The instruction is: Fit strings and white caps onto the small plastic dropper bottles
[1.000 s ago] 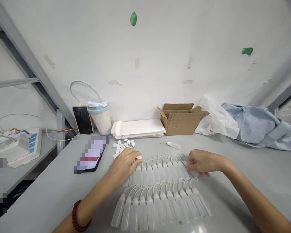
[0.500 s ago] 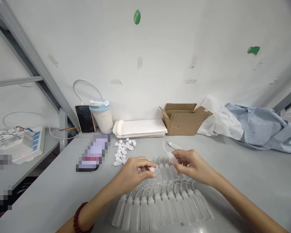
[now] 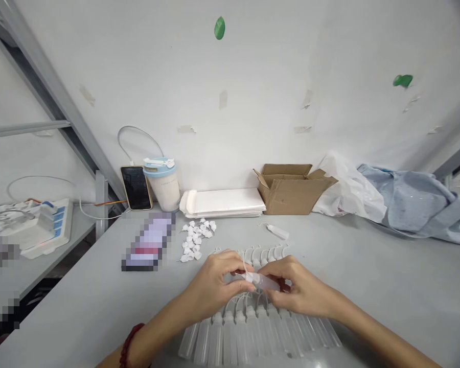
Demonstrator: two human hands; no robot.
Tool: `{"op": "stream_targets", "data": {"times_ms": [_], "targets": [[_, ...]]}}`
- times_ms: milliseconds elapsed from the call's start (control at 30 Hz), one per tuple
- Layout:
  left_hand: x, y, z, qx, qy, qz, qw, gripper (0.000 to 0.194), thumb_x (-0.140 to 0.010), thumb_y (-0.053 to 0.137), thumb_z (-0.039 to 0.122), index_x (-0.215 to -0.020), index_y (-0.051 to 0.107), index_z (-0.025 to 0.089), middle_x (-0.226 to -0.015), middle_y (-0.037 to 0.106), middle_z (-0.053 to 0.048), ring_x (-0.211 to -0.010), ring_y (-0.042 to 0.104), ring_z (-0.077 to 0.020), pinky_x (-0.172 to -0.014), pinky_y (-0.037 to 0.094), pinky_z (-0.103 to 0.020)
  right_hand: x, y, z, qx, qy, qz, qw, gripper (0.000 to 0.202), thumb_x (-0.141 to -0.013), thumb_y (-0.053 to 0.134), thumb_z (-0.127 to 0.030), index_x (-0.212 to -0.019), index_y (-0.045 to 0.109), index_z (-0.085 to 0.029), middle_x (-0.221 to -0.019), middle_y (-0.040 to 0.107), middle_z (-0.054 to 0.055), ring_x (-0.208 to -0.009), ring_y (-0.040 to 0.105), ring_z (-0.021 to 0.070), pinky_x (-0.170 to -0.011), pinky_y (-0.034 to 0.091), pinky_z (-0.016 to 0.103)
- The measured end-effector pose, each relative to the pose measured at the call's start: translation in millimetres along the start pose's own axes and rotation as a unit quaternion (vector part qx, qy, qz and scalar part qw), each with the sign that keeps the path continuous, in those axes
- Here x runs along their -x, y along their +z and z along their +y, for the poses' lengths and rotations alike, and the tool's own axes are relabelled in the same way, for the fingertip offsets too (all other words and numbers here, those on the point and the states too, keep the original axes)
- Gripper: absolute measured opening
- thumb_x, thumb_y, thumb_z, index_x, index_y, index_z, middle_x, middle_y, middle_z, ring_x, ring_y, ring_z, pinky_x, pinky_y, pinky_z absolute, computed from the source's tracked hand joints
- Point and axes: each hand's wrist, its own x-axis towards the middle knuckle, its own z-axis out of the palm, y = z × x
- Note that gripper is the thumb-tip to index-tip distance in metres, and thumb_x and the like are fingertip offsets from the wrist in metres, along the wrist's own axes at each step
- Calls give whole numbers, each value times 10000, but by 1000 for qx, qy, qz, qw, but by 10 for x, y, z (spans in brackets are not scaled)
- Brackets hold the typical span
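Note:
My right hand (image 3: 301, 286) grips a small translucent squeeze bottle (image 3: 267, 282), tilted with its neck toward the left. At that neck, my left hand (image 3: 219, 280) pinches a white needle-tip cap (image 3: 248, 276) between thumb and fingers; a thin strap loops up beside it. How far the cap sits on the neck cannot be made out. Below my hands lies a row of similar bottles (image 3: 230, 337) with curved straps, and a second row (image 3: 266, 261) is partly hidden behind my hands. Loose white caps (image 3: 191, 240) are heaped to the left. One separate bottle (image 3: 278, 232) lies beyond my right hand.
Along the wall stand a phone (image 3: 137, 188), a lidded cup (image 3: 164, 189), a stack of white packets (image 3: 226, 201), a cardboard box (image 3: 291, 194), a plastic bag (image 3: 348, 189) and blue cloth (image 3: 414, 199). Another phone (image 3: 149, 243) lies flat. A power strip (image 3: 53, 230) is far left.
My right hand has brought the bottle left and down to meet the cap in my left hand. My left hand has shifted slightly right, and the two hands are now close together.

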Motion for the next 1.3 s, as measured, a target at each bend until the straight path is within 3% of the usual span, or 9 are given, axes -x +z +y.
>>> {"op": "stream_targets", "data": {"times_ms": [200, 333, 467, 633, 800, 900, 967, 1167, 1300], "targets": [[8, 57, -37, -26, 24, -1, 999, 119, -721, 705, 166, -840, 709, 169, -723, 608, -9, -734, 551, -153, -689, 413, -252, 9, -29, -47, 22, -51, 0, 998, 120, -729, 487, -74, -658, 540, -155, -562, 410, -54, -519, 357, 80, -507, 270, 207], [11, 34, 9, 1, 2, 10, 1000, 93, -723, 701, 170, -816, 713, 163, -678, 589, 4, -689, 547, -142, -669, 414, -243, 17, -41, -73, 4, -24, -2, 1000, 158, -869, 478, -249, -842, 610, -166, -641, 510, -20, -559, 425, 100, -522, 318, 208], [11, 23, 46, 18, -19, 36, 999, 122, -719, 708, 202, -836, 718, 167, -649, 578, 12, -664, 556, -139, -666, 420, -244, 44, -14, -59, -20, 23, 45, 999, 204, -877, 501, -342, -1018, 535, -198, -802, 582, 10, -602, 462, 113, -534, 352, 213], [19, 45, 40, -8, -3, 51, 999, 97, -721, 705, 190, -815, 719, 169, -625, 591, 9, -636, 559, -140, -652, 430, -254, 45, 19, -30, -47, 24, 70, 996, 158, -883, 489, -343, -926, 509, -192, -778, 576, 1, -574, 453, 104, -528, 362, 213], [50, 110, -44, -53, 86, 91, 991, 124, -737, 685, 141, -859, 695, 127, -710, 651, -45, -676, 575, -161, -652, 457, -275, 17, 48, -31, -77, 28, 69, 994, 212, -908, 445, -356, -905, 550, -172, -594, 506, -38, -507, 459, 96, -496, 352, 206], [65, 145, -105, -89, 166, 110, 976, 113, -790, 612, 107, -881, 676, 126, -797, 671, -75, -733, 568, -179, -662, 466, -293, -2, 80, -23, -137, 44, 51, 988, 274, -924, 398, -385, -880, 544, -157, -562, 477, -50, -421, 414, 72, -435, 320, 196], [67, 151, -118, -101, 179, 107, 973, 123, -813, 576, 109, -876, 675, 145, -819, 673, -77, -741, 563, -181, -660, 469, -298, -10, 94, -19, -176, 53, 45, 982, 297, -927, 387, -398, -862, 538, -150, -581, 481, -47, -396, 392, 58, -411, 299, 189], [26, 82, 12, 0, 47, 54, 997, 118, -822, 590, 200, -800, 702, 168, -849, 691, -48, -787, 608, -165, -728, 473, -262, -3, 76, -59, -220, 69, 61, 971, 300, -905, 426, -426, -877, 546, -152, -643, 511, -26, -414, 409, 56, -402, 298, 183], [12, 41, 93, -15, 3, 18, 1000, 260, -877, 503, 245, -730, 704, 172, -684, 666, -7, -643, 576, -134, -617, 444, -228, 3, 63, -72, -198, 72, 72, 975, 304, -902, 430, -424, -868, 549, -146, -617, 504, -27, -415, 393, 57, -400, 289, 183]]}}
